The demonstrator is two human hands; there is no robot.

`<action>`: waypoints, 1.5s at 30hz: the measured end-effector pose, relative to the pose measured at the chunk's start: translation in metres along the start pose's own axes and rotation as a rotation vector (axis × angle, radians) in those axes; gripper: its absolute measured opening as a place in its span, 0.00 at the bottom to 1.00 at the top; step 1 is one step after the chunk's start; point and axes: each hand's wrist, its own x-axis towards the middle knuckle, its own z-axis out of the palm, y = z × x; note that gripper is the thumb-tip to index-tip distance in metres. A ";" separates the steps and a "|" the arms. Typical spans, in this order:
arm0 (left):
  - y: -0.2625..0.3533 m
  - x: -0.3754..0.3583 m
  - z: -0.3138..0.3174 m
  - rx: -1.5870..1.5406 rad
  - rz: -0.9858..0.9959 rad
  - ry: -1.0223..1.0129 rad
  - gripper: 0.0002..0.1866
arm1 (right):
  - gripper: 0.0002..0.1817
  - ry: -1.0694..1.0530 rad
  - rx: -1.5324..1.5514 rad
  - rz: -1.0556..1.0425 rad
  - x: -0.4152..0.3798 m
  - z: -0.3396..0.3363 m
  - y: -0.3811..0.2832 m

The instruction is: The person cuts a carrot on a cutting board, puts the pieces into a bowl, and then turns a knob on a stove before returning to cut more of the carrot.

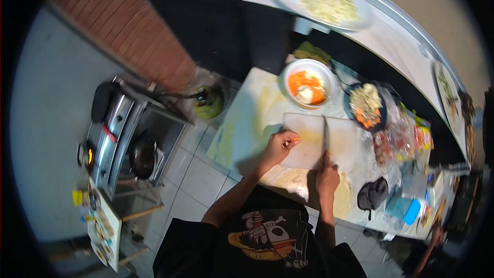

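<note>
A white cutting board [303, 154] lies on the worktable. Over its left part, my left hand [281, 146] is closed on a small orange piece [295, 139]. My right hand [327, 175] grips the handle of a knife [325, 136], whose blade points away from me over the board. Just beyond the board stands a white bowl [284, 80] holding grated orange food and something pale. To its right a dark plate [382, 118] carries pale chopped pieces and orange chunks.
An oval platter [355, 23] of shredded food rests on the raised counter. Plastic bags [399, 139], a black cap [372, 194] and a blue-lidded container [411, 211] lie at right. A stove [110, 144] stands left; another person's arm [429, 249] shows lower right.
</note>
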 end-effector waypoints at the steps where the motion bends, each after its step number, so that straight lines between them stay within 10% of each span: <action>1: 0.001 -0.009 -0.013 -0.078 -0.048 -0.068 0.08 | 0.37 -0.004 -0.074 -0.010 0.003 -0.004 -0.005; 7: -0.010 -0.084 -0.089 -0.270 0.017 0.183 0.07 | 0.28 0.096 -0.071 -0.093 0.017 -0.037 -0.079; 17: -0.033 -0.306 -0.215 -0.498 -0.005 0.906 0.08 | 0.17 -0.234 0.511 -1.239 -0.159 0.023 -0.320; 27: -0.049 -0.492 -0.278 -0.619 -0.071 1.314 0.12 | 0.14 -0.722 0.620 -1.449 -0.354 0.113 -0.405; 45: -0.137 -0.550 -0.471 -0.684 -0.052 1.577 0.08 | 0.03 -0.698 0.713 -1.526 -0.422 0.278 -0.724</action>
